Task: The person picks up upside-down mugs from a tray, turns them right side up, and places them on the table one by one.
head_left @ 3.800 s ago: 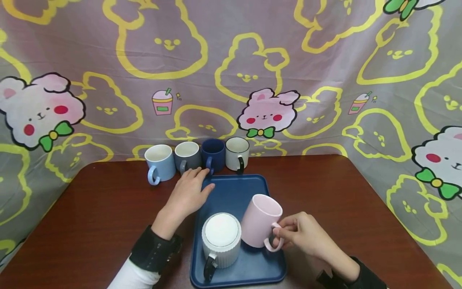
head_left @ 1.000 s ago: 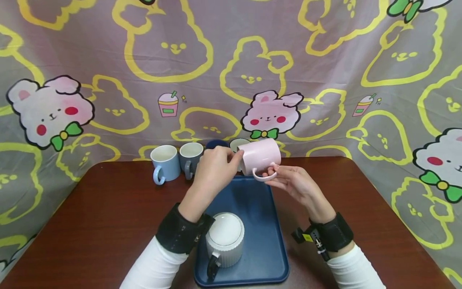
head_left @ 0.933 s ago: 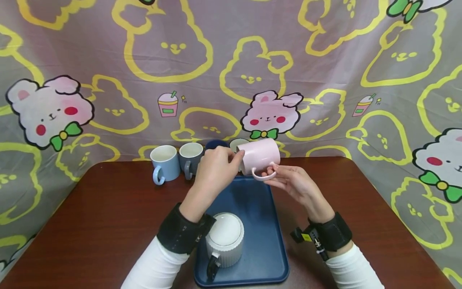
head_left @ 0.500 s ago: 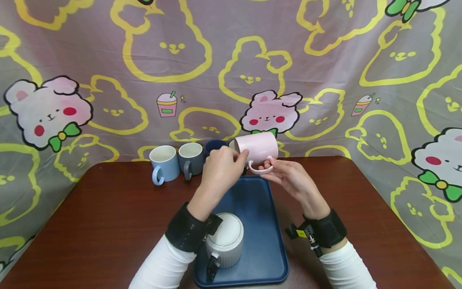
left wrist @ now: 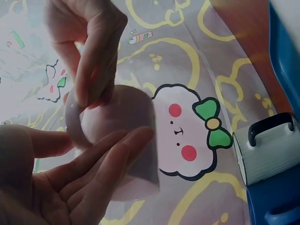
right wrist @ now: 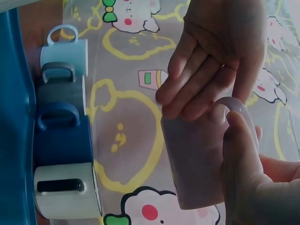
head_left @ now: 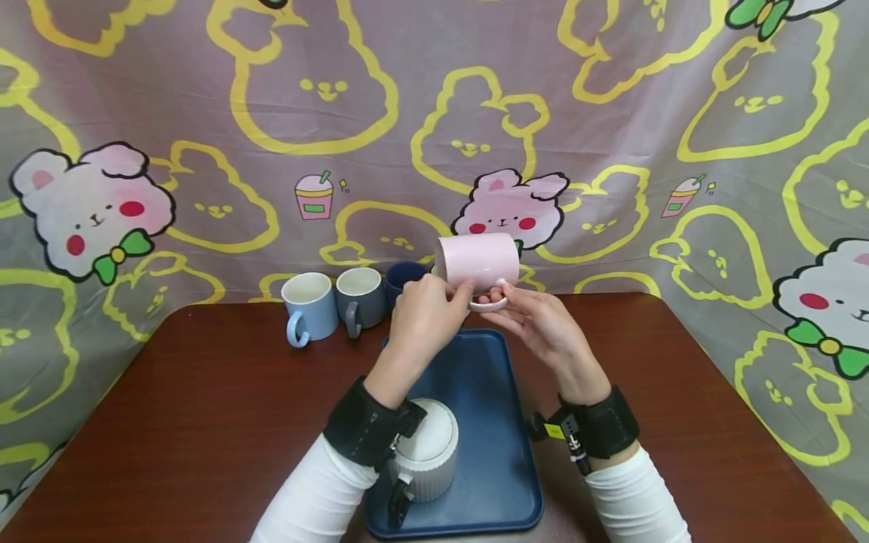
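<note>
I hold the pink mug (head_left: 477,261) on its side in the air, above the far end of the blue tray (head_left: 494,422); my right hand (head_left: 536,326) pinches its looped handle from below, my left hand (head_left: 422,317) curls its fingers round the wall near the rim, so both grips are closed on the one mug. It looks like glazed ceramic, smooth and matt, a plain cylinder with a thin C-shaped handle; I judge it stiff, moderately heavy, brittle if dropped and a little slippery on the glaze, so the handle and the open rim are the surest places to hold. On the tray's near end stands a white ribbed mug (head_left: 425,452) with a black handle, partly behind my left wrist. Beyond the tray's far edge, on the brown desk (head_left: 204,422), stand a light blue mug (head_left: 308,305), a grey mug (head_left: 361,298) and a dark blue mug (head_left: 402,279) in a row; a patterned cloth (head_left: 611,113) hangs behind them.
</note>
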Motion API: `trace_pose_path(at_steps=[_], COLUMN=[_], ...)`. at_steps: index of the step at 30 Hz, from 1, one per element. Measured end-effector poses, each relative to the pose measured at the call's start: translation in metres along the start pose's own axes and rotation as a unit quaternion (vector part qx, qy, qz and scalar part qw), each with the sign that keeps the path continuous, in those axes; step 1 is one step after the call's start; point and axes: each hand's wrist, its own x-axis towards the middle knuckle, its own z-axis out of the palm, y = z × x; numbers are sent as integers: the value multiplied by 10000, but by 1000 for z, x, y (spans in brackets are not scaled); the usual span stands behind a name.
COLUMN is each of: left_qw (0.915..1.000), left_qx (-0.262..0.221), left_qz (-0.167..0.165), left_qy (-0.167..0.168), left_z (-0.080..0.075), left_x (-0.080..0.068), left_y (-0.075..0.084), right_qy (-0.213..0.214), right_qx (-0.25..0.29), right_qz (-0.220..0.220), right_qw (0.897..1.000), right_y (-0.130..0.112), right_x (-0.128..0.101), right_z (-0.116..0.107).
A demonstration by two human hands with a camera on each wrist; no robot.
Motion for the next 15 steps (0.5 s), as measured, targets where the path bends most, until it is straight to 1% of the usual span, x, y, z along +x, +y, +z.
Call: trace_pose_path(at_steps=[4,7,10,12,15], left_qw=[9999,9999,9998,9996,9980], left_qx=[-86,-130,-183,-275,-620], left_qz=[38,7,11,19,-24], left_qy=[69,104,95,114,123], left_z=[2,2,2,1,1], left_x=[1,1,1,2,3], left_y=[-1,-1,-1,-3,-5], right_qy=[-2,13,-48,-16,132], right_qx=[159,209,22,-192,-428], right_qz=[-43,-29,-56,-24,156], right_qw=[9999,9998,10000,9998,9989], right_y=[1,1,3,4,5], right_x=[1,1,1,1,1], right_z=[3,5,5,5,6])
